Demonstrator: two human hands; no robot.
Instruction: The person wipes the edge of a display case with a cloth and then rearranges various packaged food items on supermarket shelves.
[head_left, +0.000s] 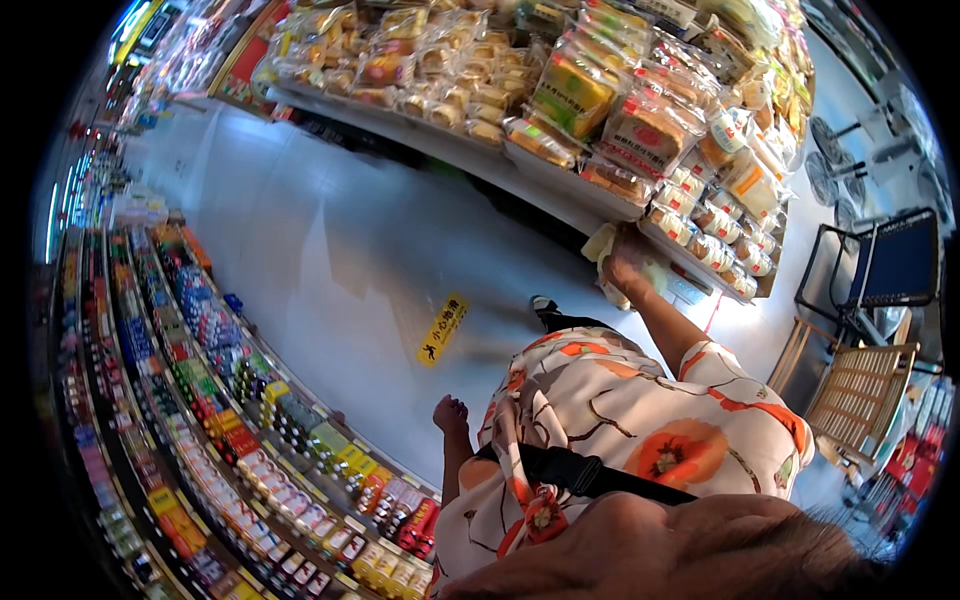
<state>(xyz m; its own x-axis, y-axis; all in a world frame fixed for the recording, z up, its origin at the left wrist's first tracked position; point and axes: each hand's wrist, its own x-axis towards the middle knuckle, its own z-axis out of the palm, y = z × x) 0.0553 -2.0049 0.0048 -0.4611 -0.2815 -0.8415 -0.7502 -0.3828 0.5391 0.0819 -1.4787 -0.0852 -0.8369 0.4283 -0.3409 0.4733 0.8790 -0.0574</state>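
Note:
My right hand (624, 264) grips a pale yellow cloth (598, 246), which shows on both sides of the fingers. It is low beside the front corner of a bread display stand (551, 206). Just above and right of it, packs of round cakes (709, 247) stand in a tray at the corner. My left hand (451, 415) hangs at my side over the floor, its fingers curled and nothing visible in them. Part of its palm is hidden.
Bagged bread loaves (577, 90) are piled on the stand. A long shelf of bottles and jars (300, 480) curves along the left. On the floor (300, 247) is a yellow warning sticker (442, 330) with writing. To the right stand a folding chair (892, 259) and a slatted wooden chair (862, 397).

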